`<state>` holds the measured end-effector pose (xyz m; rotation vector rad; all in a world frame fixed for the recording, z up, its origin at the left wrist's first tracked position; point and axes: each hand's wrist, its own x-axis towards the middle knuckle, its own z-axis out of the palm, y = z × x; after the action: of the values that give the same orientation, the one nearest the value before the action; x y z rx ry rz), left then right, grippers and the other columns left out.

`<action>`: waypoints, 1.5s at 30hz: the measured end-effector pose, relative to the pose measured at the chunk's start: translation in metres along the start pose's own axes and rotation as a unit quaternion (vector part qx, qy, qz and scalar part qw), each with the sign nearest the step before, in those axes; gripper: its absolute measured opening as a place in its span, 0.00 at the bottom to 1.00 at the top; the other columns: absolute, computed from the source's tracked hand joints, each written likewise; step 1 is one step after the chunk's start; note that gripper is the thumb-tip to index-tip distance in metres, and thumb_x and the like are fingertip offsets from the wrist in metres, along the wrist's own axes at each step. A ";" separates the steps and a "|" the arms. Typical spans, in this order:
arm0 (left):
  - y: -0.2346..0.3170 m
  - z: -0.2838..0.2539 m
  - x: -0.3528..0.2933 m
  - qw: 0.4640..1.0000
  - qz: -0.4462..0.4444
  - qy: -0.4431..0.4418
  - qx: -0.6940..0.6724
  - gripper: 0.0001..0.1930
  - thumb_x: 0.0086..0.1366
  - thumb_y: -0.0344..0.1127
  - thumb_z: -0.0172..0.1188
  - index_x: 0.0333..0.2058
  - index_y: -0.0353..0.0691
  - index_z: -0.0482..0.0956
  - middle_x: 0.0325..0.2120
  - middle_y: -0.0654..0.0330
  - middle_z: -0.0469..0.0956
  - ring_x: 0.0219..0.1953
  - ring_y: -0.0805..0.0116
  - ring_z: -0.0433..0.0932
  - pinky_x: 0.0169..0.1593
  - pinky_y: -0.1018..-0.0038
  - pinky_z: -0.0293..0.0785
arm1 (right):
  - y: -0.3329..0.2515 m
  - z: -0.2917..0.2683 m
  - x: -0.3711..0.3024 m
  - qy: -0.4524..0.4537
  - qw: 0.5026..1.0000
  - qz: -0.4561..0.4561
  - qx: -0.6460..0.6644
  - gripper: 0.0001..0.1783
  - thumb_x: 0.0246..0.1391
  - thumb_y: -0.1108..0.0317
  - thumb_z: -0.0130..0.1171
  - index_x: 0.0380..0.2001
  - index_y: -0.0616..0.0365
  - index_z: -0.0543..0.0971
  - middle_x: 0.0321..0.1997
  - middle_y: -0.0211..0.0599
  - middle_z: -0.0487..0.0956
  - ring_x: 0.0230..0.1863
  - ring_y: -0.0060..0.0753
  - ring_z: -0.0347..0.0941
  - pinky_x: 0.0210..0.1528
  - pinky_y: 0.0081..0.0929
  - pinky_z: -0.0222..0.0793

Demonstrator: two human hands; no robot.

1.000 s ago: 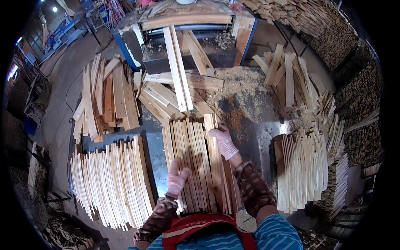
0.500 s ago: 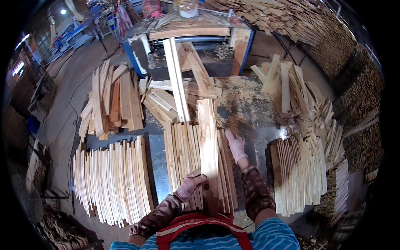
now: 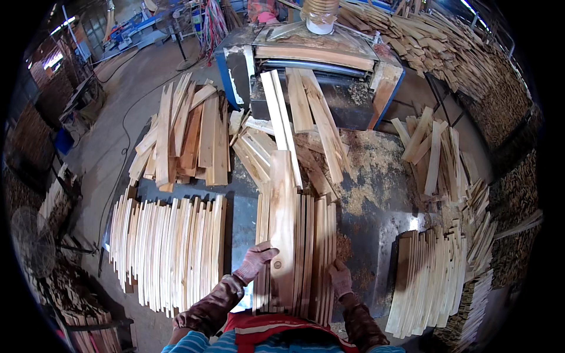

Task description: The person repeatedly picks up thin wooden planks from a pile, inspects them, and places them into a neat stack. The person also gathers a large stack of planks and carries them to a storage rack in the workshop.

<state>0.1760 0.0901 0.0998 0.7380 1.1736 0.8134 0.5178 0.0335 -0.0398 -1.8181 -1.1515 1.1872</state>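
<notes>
Knotty wooden board [image 3: 283, 206] in the left hand [image 3: 257, 262], its length running from the wearer's waist toward the machine [image 3: 353, 112].

The board lies just right of the left fingers, over the middle row of slats [image 3: 308, 235] and nearly parallel to them; the left hand is the nearer one, closed on the board's left edge toward its near end, thumb on the upper face beside the dark knot, other fingers hidden beneath. The right hand [image 3: 341, 279] is at the row's right edge, apart from the board across several slats, its fingers partly curled; whether they grip a slat or only rest against it, I cannot tell. On the tabletop [image 3: 374, 241], further rows of slats flank this one, left [image 3: 168, 253] and right [image 3: 429, 282]; beyond the board's far end, pale strips [image 3: 279, 123] slant up to the machine.
</notes>
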 end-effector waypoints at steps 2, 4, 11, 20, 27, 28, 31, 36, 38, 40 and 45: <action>0.007 -0.033 0.008 0.992 0.067 -0.005 0.108 0.07 0.66 0.35 0.65 0.39 0.40 0.82 0.31 0.68 0.80 0.36 0.76 0.79 0.43 0.75 0.77 | -0.033 -0.001 -0.008 -0.028 0.988 -0.010 -0.152 0.14 0.59 0.59 0.58 0.44 0.55 0.80 0.46 0.54 0.80 0.51 0.60 0.74 0.52 0.43 0.69; 0.037 -0.046 0.008 0.995 -0.001 0.054 -0.086 0.08 0.68 0.31 0.59 0.40 0.33 0.82 0.30 0.65 0.79 0.36 0.72 0.80 0.46 0.74 0.78 | -0.080 -0.002 -0.018 -0.031 0.987 0.017 -0.159 0.09 0.57 0.62 0.58 0.36 0.54 0.79 0.36 0.50 0.80 0.42 0.56 0.75 0.44 0.43 0.71; 0.192 -0.271 0.130 0.943 0.225 0.205 -0.131 0.17 0.70 0.42 0.59 0.50 0.37 0.76 0.40 0.63 0.80 0.42 0.67 0.79 0.43 0.77 0.76 | -0.102 -0.004 0.000 -0.059 0.976 0.059 -0.201 0.13 0.53 0.58 0.62 0.35 0.56 0.82 0.34 0.46 0.81 0.38 0.49 0.79 0.41 0.41 0.72; 0.233 -0.025 0.265 0.988 0.144 0.052 0.035 0.39 0.70 0.50 0.59 0.70 0.38 0.53 0.60 0.52 0.69 0.59 0.60 0.72 0.64 0.59 0.69 | -0.079 0.000 0.004 -0.070 0.981 0.181 0.008 0.16 0.58 0.62 0.63 0.44 0.60 0.84 0.39 0.31 0.85 0.37 0.28 0.78 0.40 0.29 0.73; 0.205 0.049 0.294 0.980 0.084 -0.029 -0.176 0.32 0.68 0.37 0.60 0.66 0.35 0.57 0.63 0.51 0.65 0.62 0.60 0.69 0.64 0.51 0.71 | 0.001 0.048 -0.009 -0.012 0.959 0.112 0.261 0.28 0.67 0.62 0.54 0.67 0.60 0.68 0.52 0.34 0.82 0.49 0.27 0.77 0.51 0.26 0.73; 0.201 0.044 0.289 0.979 0.079 -0.026 -0.186 0.31 0.68 0.35 0.60 0.65 0.34 0.58 0.64 0.51 0.65 0.63 0.60 0.69 0.63 0.51 0.71 | 0.003 0.053 -0.008 -0.017 0.968 0.106 0.225 0.27 0.68 0.62 0.53 0.67 0.60 0.68 0.53 0.34 0.82 0.49 0.28 0.77 0.51 0.26 0.72; 0.176 0.045 0.247 0.994 0.027 0.059 -0.090 0.23 0.66 0.29 0.59 0.58 0.30 0.69 0.53 0.50 0.77 0.52 0.61 0.79 0.54 0.65 0.80 | 0.008 0.057 -0.009 -0.006 0.989 0.091 0.120 0.26 0.69 0.64 0.50 0.67 0.61 0.67 0.55 0.35 0.80 0.50 0.29 0.77 0.52 0.26 0.72; 0.103 -0.016 0.176 0.987 0.088 0.025 -0.130 0.21 0.62 0.22 0.56 0.55 0.30 0.74 0.47 0.51 0.81 0.49 0.60 0.81 0.52 0.70 0.81 | -0.038 0.047 -0.020 -0.043 0.989 0.027 -0.137 0.25 0.69 0.63 0.49 0.65 0.60 0.69 0.56 0.41 0.79 0.49 0.34 0.78 0.51 0.31 0.73; 0.082 -0.027 0.155 0.987 0.111 0.016 -0.117 0.21 0.62 0.24 0.57 0.55 0.30 0.74 0.47 0.51 0.81 0.48 0.59 0.81 0.53 0.66 0.80 | 0.017 0.037 0.002 -0.094 0.995 0.037 -0.005 0.24 0.67 0.55 0.50 0.60 0.57 0.74 0.50 0.48 0.81 0.49 0.50 0.78 0.48 0.42 0.73; 0.073 -0.046 0.125 0.989 0.099 0.044 -0.096 0.21 0.61 0.24 0.58 0.55 0.33 0.75 0.46 0.54 0.81 0.47 0.60 0.81 0.53 0.65 0.79 | -0.005 0.026 0.014 -0.126 0.992 -0.017 0.000 0.26 0.65 0.53 0.51 0.60 0.57 0.73 0.51 0.53 0.79 0.51 0.56 0.77 0.51 0.43 0.72; 0.070 -0.140 0.093 0.982 0.168 0.092 -0.003 0.19 0.65 0.29 0.59 0.54 0.37 0.76 0.46 0.59 0.81 0.45 0.66 0.81 0.50 0.69 0.81 | -0.154 0.019 0.120 0.026 0.969 -0.153 -0.190 0.30 0.59 0.55 0.57 0.62 0.56 0.71 0.63 0.52 0.73 0.63 0.56 0.68 0.62 0.45 0.65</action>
<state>0.0462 0.2163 0.0817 0.8852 1.2263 1.1857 0.4762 0.2041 0.0468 -1.8380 -1.6465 0.7733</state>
